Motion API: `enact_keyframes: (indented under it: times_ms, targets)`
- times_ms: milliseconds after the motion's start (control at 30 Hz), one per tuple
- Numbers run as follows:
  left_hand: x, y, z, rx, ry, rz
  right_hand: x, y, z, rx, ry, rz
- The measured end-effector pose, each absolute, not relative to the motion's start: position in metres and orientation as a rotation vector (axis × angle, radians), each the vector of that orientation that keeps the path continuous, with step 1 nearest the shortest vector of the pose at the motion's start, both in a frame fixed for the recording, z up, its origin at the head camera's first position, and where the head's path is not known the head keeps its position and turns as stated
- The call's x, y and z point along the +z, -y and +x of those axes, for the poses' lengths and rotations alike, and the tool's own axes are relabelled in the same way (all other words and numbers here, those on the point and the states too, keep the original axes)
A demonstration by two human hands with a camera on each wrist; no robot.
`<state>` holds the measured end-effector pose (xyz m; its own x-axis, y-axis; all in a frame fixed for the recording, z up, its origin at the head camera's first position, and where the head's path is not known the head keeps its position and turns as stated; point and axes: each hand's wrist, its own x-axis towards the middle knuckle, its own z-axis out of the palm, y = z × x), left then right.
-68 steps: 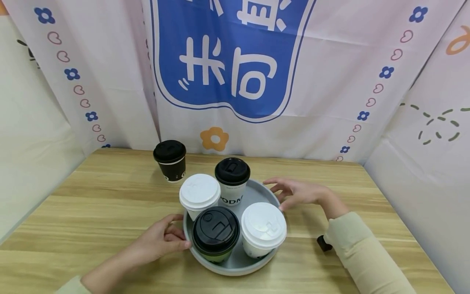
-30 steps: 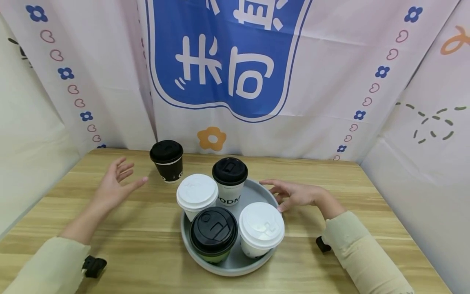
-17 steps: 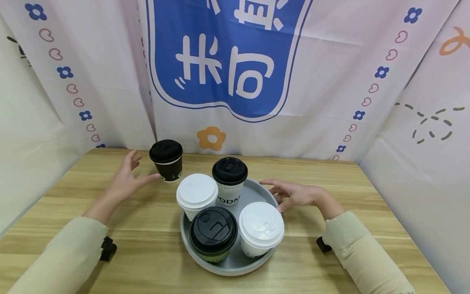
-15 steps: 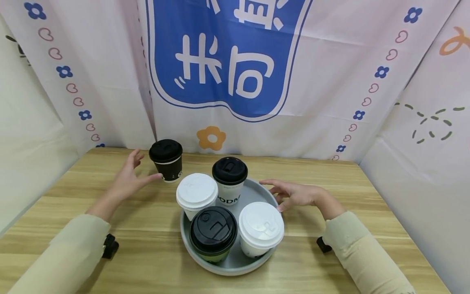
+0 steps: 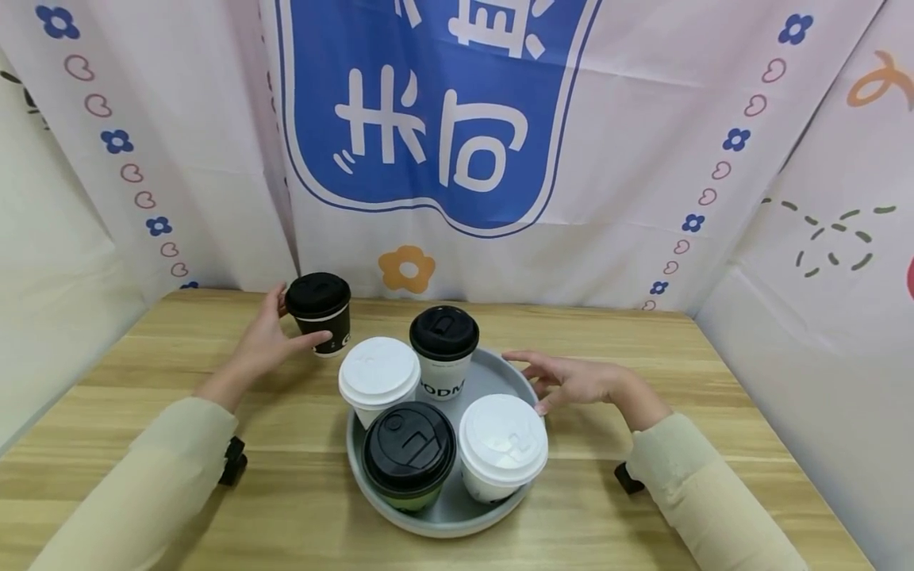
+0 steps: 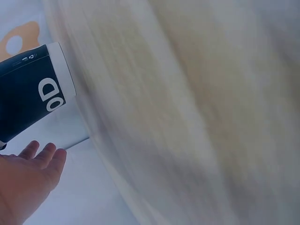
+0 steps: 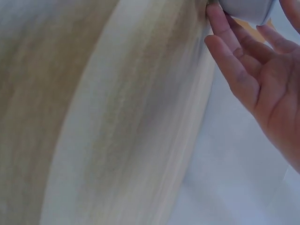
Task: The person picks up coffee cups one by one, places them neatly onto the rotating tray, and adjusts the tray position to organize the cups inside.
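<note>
My left hand [image 5: 267, 337] is at the black paper cup [image 5: 323, 317] at the table's back left, its thumb across the front and its fingers behind the left side. In the left wrist view, a gap shows between the fingers [image 6: 49, 157] and the upright cup [image 6: 28, 89]. My right hand [image 5: 581, 381] rests with loosely bent fingers at the right rim of a round grey tray [image 5: 493, 366]. On the tray stand a white cup with a black lid [image 5: 444, 337], two white-lidded cups [image 5: 378, 373] [image 5: 503, 444], and a green cup with a black lid [image 5: 409, 452].
A wooden table [image 5: 286, 492] lies under everything. Behind it hangs a white cloth [image 5: 628, 159] with a blue printed sign [image 5: 435, 111]. Small black devices [image 5: 234, 461] [image 5: 628, 478] sit at both wrists. Pale walls [image 5: 821, 357] flank the table.
My left hand left the tray's left rim, swung to the back left, then moved right until it came around the black cup. The right hand and the cups have stayed in place.
</note>
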<state>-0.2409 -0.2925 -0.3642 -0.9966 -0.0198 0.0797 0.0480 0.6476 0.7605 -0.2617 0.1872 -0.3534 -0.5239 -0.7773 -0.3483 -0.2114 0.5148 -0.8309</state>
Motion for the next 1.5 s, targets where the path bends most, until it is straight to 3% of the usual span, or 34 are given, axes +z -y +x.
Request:
enact_keyframes:
  times_ms: [800, 1500]
  targets:
    - [-0.366, 0.289, -0.251, -1.335, 2.657, -0.071, -0.353, -0.185, -0.259, -0.987, -2.024, -0.824]
    - [-0.354, 0.288, -0.223, -1.354, 2.655, -0.122, -0.358, -0.189, -0.259, -1.013, -2.016, -0.828]
